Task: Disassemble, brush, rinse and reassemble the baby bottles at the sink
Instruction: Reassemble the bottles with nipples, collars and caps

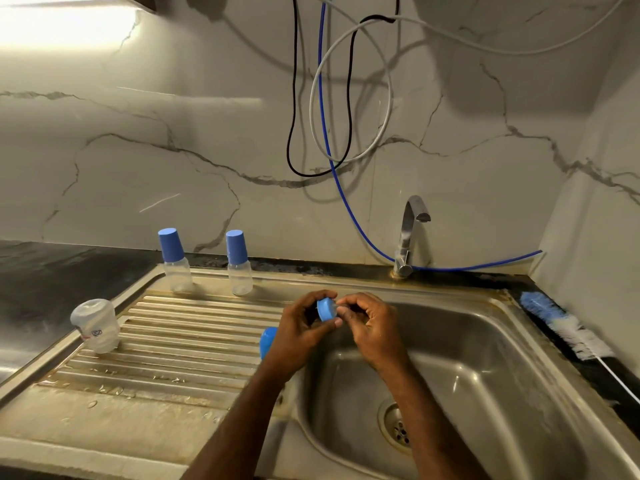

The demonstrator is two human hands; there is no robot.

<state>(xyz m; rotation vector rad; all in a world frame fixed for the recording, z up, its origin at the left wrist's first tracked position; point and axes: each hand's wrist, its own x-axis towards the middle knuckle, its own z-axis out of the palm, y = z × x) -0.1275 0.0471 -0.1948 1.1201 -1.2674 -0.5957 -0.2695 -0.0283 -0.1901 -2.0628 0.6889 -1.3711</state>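
Note:
Over the left edge of the steel sink basin (485, 368), my left hand (301, 330) grips a blue screw ring (326, 309). My right hand (367, 322) pinches at the ring's right side, where a clear part shows faintly. A blue cap (267, 341) lies on the drainboard just behind my left wrist, partly hidden. Two capped baby bottles (175, 261) (239, 263) stand upright at the back of the drainboard. An open clear bottle body (95, 325) stands at the drainboard's left edge.
The ribbed drainboard (166, 344) is wet. A steel tap (408, 233) stands behind the basin; no water runs. A blue-and-white bottle brush (568, 325) lies on the dark counter right of the sink. Cables and a blue hose (332, 161) hang on the marble wall.

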